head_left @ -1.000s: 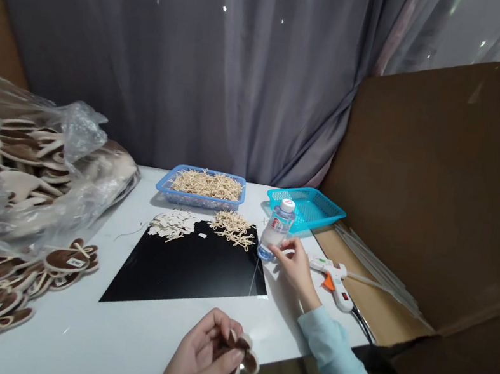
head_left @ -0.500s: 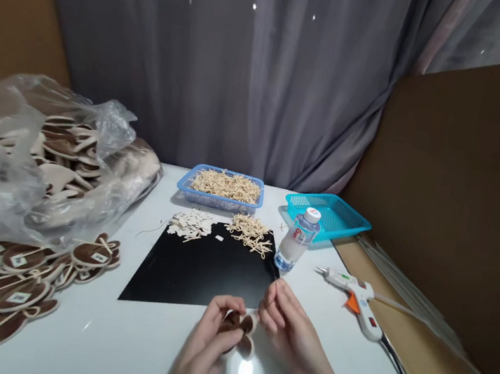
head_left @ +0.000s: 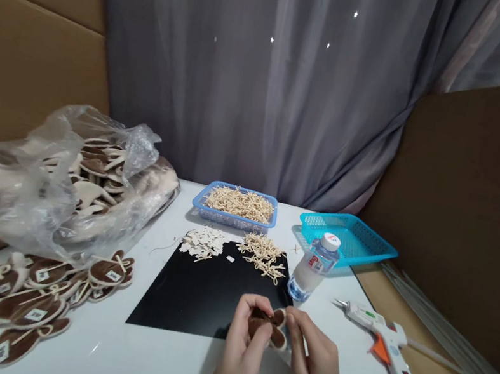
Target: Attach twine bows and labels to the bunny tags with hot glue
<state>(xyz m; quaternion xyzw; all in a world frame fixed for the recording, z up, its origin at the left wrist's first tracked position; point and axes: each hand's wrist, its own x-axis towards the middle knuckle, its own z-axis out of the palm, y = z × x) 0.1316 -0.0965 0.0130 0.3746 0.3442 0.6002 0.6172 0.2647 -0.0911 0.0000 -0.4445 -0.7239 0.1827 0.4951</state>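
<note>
My left hand (head_left: 245, 347) grips a small brown plush piece (head_left: 276, 336) with cream edges and rounded, ear-like lobes. It is held just above the front right part of the black mat (head_left: 196, 300). The fingers hide much of its body. My right hand (head_left: 314, 356) meets the piece at its right side, thumb and forefinger closed at the edge of a lobe. Whether anything small sits between those fingertips is hidden. Beyond the hands, on the mat, lie a pile of cream cord bows (head_left: 262, 250) and a heap of white labels (head_left: 204, 242).
Labelled brown plush pieces (head_left: 33, 307) with bows lie at left, before a clear plastic bag (head_left: 58, 179) of more pieces. Behind the mat stands a blue basket (head_left: 234, 220) of bows. A bottle (head_left: 313, 269), turquoise basket (head_left: 373, 254) and glue gun (head_left: 385, 340) are on the right.
My right hand has come down from a raised pinch to the plush piece's right edge. The left hand still holds the piece, now turned somewhat. The whole view has shifted a little.
</note>
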